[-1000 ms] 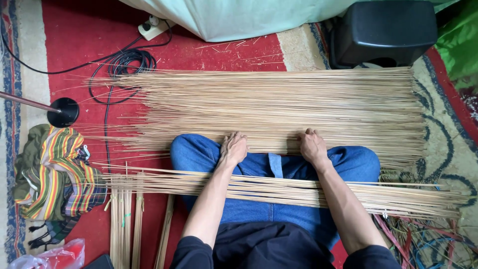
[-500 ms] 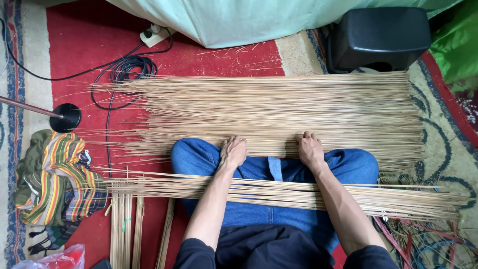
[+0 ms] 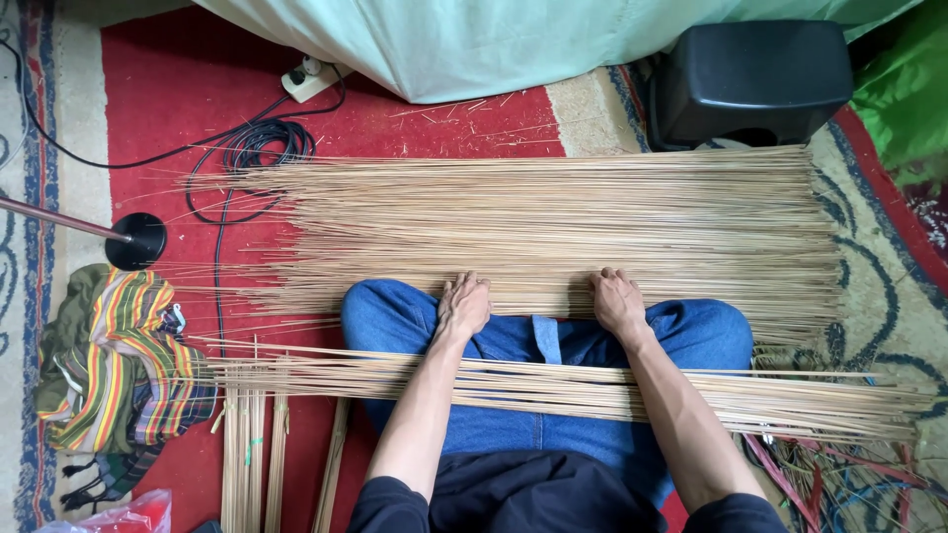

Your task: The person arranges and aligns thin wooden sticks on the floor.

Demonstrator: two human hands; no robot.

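A wide mat of thin pale bamboo sticks (image 3: 553,227) lies flat on the red carpet in front of my crossed legs in blue jeans. My left hand (image 3: 462,304) rests palm down at the mat's near edge, fingers curled over the nearest sticks. My right hand (image 3: 618,300) does the same a little to the right. A second bundle of long sticks (image 3: 553,387) lies across my lap, over both forearms' line. Neither hand lifts anything clear of the floor.
A black box (image 3: 750,79) stands at the back right beside a pale green cloth (image 3: 513,39). Black cable (image 3: 247,148) and a power strip (image 3: 308,77) lie at the back left. A lamp base (image 3: 136,241), striped cloth (image 3: 128,365) and short stick bundles (image 3: 252,444) are at the left.
The view has shifted slightly downward. Both hands stay at the mat's near edge, with only small finger movement.
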